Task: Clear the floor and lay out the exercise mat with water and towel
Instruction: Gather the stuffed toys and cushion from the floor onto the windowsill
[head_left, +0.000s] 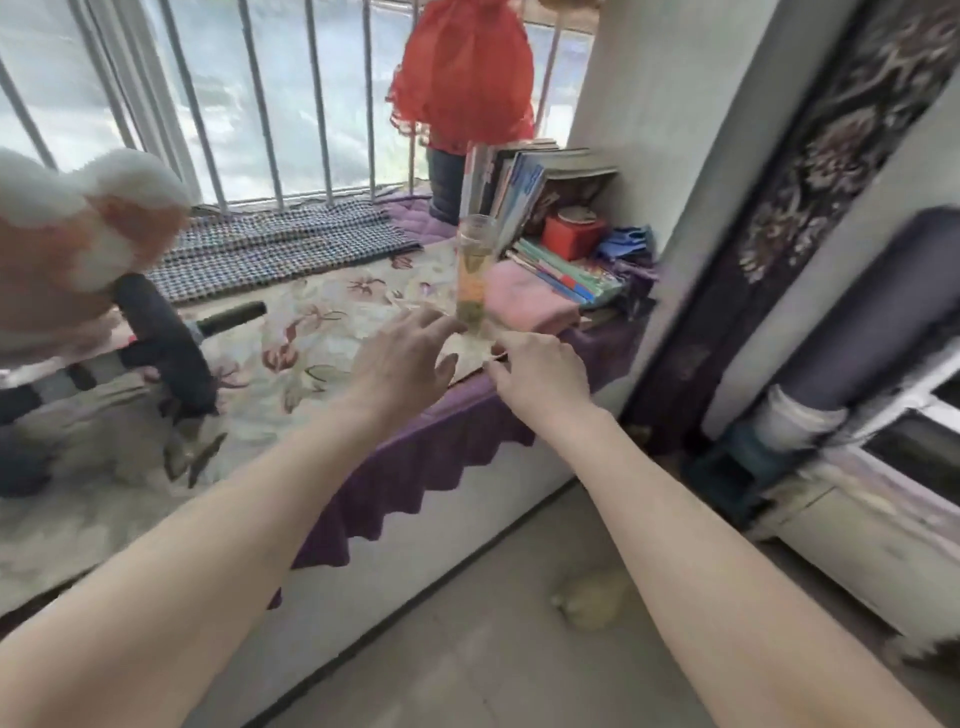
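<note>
A tall clear water bottle (474, 270) with yellowish liquid stands upright on the floral-covered window seat (322, 332). Just right of it lies a folded pink towel (524, 300). My left hand (405, 353) reaches toward the bottle's base, fingers spread, its fingertips just short of it. My right hand (540, 374) hovers below the towel at the seat's edge, fingers loosely curled and holding nothing. A rolled purple exercise mat (852, 322) leans at the right beside the wall.
Books (530, 187) and a red box (571, 234) crowd the seat's right corner. A black ab roller (166, 343) and a plush toy (78, 228) sit at left, a checked cloth (280, 249) near the window bars. A small yellowish object (592, 603) lies on the floor.
</note>
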